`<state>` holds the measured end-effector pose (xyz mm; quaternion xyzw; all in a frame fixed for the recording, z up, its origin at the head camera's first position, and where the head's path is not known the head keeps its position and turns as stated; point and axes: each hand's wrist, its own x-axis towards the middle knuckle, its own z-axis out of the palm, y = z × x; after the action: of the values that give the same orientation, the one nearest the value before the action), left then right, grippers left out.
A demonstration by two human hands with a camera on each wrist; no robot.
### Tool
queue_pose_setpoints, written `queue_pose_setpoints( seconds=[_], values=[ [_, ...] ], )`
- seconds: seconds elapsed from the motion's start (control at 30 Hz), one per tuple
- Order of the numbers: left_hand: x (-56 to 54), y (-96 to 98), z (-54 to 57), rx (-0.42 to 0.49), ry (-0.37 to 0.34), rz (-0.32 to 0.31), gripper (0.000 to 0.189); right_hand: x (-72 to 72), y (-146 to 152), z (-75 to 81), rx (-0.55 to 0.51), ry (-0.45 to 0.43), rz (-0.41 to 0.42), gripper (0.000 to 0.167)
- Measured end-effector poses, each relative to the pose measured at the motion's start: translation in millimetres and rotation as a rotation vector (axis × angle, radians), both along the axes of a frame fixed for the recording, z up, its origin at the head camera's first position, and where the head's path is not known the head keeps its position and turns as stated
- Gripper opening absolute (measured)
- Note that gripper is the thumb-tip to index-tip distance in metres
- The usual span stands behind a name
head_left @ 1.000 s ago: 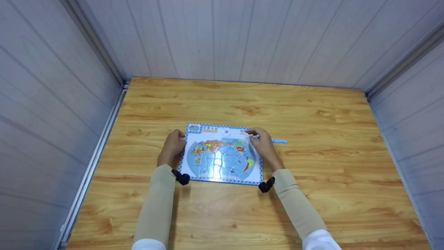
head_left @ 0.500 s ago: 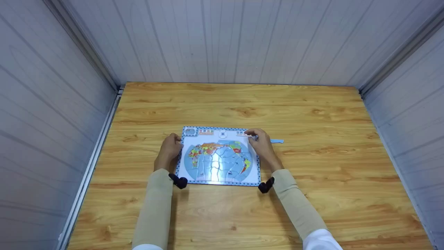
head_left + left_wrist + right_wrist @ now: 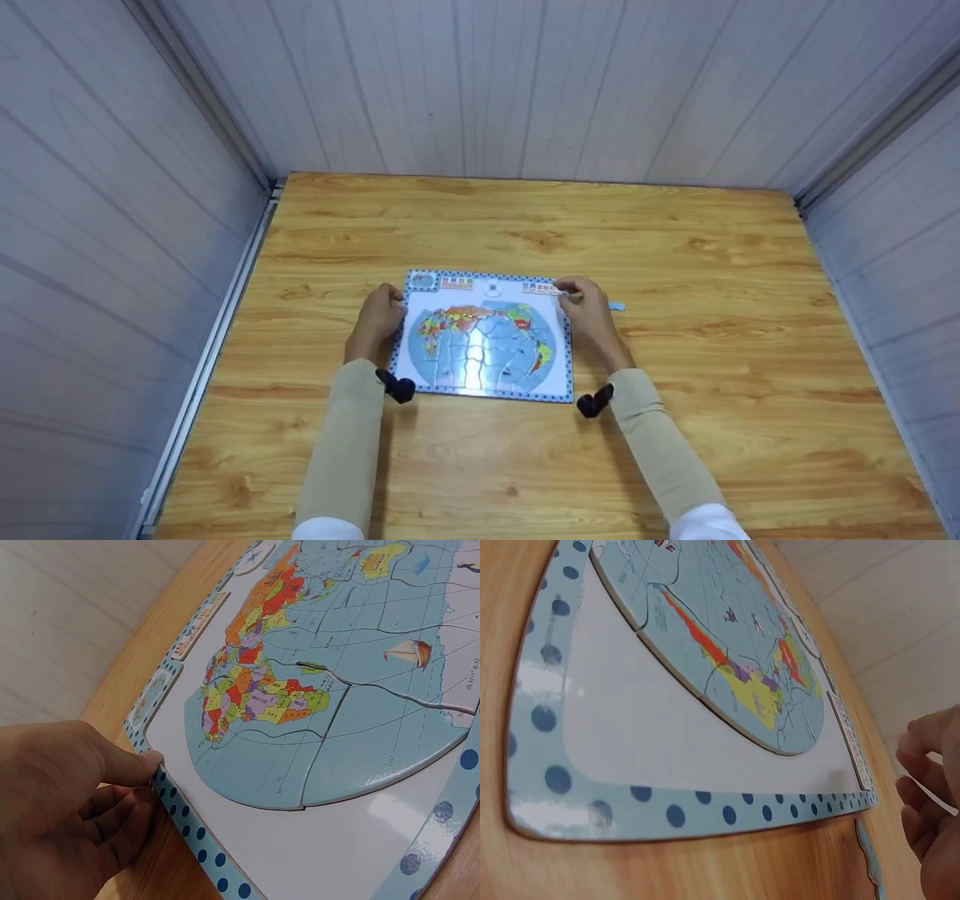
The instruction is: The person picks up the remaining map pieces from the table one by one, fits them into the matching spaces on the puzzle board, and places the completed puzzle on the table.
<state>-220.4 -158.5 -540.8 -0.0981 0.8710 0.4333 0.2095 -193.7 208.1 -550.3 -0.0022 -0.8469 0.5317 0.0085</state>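
Observation:
A world map jigsaw puzzle (image 3: 484, 349) in a white tray with a blue dotted border (image 3: 191, 821) lies on the wooden table. My left hand (image 3: 380, 311) holds the tray's left edge. In the left wrist view, its thumb is on the border and its other fingers curl beside the edge. Near the upper right corner is my right hand (image 3: 589, 307), its fingers loosely bent with nothing visible between them in the right wrist view. Just left of those fingertips lies a lettered title strip (image 3: 538, 287). A loose blue puzzle piece (image 3: 616, 306) is on the table, partly hidden by the right hand.
The wooden tabletop (image 3: 525, 217) extends around the tray. Pale panel walls (image 3: 495, 82) enclose it at the back and both sides. A round compass piece (image 3: 492, 288) and another title strip (image 3: 457, 283) sit along the tray's top.
My right hand has shifted right, uncovering more of the title strip at the upper right and covering more of the loose blue piece. The left hand stays at the tray's left edge.

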Motion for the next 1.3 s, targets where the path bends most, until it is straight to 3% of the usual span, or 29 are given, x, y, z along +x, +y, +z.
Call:
queue_pose_setpoints(
  seconds=[0.37, 0.6, 0.93, 1.3],
  values=[
    [1.1, 0.1, 2.5, 0.013, -0.015, 0.019, 0.026, 3.3, 19, -3.4, 0.024, -0.005, -0.039, 0.027],
    [-0.9, -0.2, 0.4, -0.032, 0.069, -0.028, 0.028, 3.8, 32, -1.7, 0.054, 0.017, -0.061, 0.027],
    [0.8, -2.1, 1.4, 0.010, 0.015, 0.006, 0.027, 6.6, 45, -7.6, 0.064, 0.002, -0.106, 0.029],
    [0.8, 0.3, 1.7, 0.015, -0.003, 0.026, 0.025, 11.8, 60, -12.0, 0.011, -0.097, -0.158, 0.031]
  ],
)
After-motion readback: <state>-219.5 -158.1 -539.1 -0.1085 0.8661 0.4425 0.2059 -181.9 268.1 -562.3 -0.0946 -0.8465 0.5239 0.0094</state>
